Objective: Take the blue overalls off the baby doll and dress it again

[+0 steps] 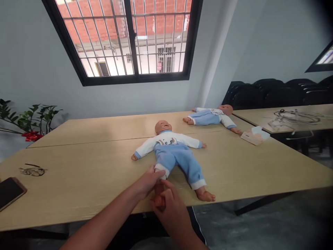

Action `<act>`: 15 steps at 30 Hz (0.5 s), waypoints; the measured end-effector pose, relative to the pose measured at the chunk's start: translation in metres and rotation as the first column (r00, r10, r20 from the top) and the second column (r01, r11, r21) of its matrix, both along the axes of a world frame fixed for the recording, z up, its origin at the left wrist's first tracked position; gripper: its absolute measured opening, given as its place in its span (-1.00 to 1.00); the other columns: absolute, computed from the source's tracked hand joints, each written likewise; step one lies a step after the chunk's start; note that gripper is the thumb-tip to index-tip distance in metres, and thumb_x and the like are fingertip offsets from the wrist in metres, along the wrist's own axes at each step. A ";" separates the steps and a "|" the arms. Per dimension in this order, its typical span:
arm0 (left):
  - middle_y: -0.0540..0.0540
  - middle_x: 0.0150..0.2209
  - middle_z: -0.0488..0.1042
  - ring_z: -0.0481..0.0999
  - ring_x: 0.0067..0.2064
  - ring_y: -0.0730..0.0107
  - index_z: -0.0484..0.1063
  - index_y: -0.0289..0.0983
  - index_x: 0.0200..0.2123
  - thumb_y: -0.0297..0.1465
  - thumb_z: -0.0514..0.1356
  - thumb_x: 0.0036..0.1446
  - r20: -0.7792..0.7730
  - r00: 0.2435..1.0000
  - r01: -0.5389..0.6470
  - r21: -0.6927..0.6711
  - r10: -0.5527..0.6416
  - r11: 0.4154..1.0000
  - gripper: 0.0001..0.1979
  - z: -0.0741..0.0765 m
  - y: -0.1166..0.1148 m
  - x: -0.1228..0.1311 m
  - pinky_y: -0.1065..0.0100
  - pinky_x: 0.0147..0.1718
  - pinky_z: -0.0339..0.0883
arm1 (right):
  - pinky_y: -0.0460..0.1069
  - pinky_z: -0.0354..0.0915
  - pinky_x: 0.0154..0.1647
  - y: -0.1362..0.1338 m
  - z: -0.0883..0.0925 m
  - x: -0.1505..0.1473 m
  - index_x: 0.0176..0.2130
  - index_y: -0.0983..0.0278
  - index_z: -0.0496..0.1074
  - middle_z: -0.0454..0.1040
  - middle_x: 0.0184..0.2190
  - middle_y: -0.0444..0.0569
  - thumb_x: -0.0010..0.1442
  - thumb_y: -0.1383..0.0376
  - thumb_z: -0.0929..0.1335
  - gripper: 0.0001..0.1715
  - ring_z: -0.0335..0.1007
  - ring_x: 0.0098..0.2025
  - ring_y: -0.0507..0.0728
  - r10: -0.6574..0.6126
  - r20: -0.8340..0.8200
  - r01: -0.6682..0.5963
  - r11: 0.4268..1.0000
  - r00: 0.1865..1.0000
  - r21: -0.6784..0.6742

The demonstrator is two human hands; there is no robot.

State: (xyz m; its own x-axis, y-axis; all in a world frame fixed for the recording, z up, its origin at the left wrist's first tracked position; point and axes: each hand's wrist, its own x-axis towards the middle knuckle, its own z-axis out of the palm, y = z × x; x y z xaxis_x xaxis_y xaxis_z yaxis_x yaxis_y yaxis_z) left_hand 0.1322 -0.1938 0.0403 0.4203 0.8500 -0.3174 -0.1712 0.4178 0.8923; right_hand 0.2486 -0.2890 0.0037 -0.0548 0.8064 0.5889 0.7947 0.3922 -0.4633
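Observation:
A baby doll (171, 147) in a white top and light blue trousers lies on its back, feet towards me. At the white cuff (160, 167) of the trouser leg on the left, my left hand (149, 182) is closed, its thumb lying over the fabric. My right hand (173, 205) is bent around the lower leg and foot there, fingertips up at the cuff's lower edge. Most of that foot (159, 201) is hidden by my fingers. The other leg rests on the table with its bare foot (205, 195) near the front edge.
The wooden table (104, 166) also bears a second doll (208, 116) at the back right, an open paper box (255, 135), eyeglasses (32, 170) and a phone (10, 192). Tangled cables (296, 116) lie on another table. Black chairs (275, 92) and a potted plant (36, 119) stand beyond.

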 end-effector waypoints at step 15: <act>-0.23 0.08 0.57 0.54 0.08 0.00 0.39 -0.26 0.25 -0.28 0.32 0.07 -0.473 0.822 -0.022 0.530 0.317 0.847 -0.35 -0.010 0.054 -0.088 0.14 0.08 0.41 | 0.24 0.38 0.11 0.044 0.014 0.095 -0.23 0.21 0.46 0.55 -0.16 0.09 0.31 0.15 0.33 -0.80 0.47 -0.03 0.27 -0.185 -0.403 0.155 0.982 0.896 -0.106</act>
State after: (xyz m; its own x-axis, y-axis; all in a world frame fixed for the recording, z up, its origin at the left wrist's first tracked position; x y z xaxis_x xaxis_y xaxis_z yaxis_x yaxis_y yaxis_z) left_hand 0.0441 -0.1401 0.0308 0.1461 0.9889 0.0288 0.3574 -0.0799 0.9305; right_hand 0.3433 -0.2452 0.0181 0.3203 0.8213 0.4721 0.5809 0.2233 -0.7827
